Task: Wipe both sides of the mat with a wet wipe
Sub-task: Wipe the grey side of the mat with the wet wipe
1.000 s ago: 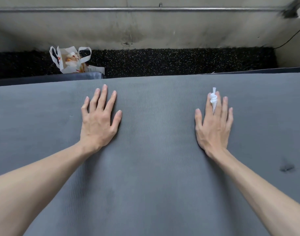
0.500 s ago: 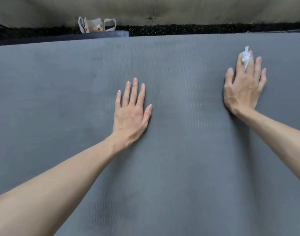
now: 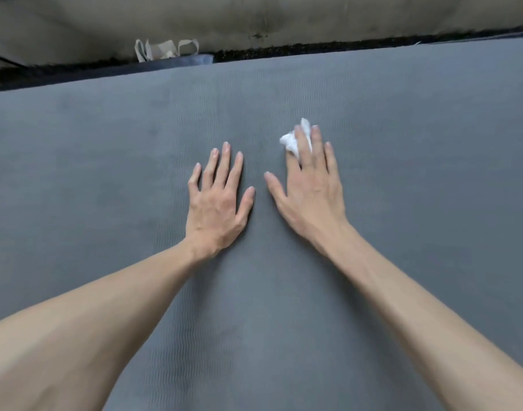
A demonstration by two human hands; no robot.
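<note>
A grey ribbed mat fills nearly the whole view and lies flat. My left hand rests palm down on its middle, fingers straight and spread. Just to its right, my right hand lies flat on the mat with straight fingers. It presses a crumpled white wet wipe against the mat. The wipe pokes out from under the index and middle fingers, at their tips and to the left.
Beyond the mat's far edge runs a strip of dark speckled floor and a stained grey wall. A white bag with handles stands at the far left behind the edge.
My right hand has slid left across the mat with the wipe, from the far right to beside my left hand. The camera view has shifted, and my left hand stays flat.
</note>
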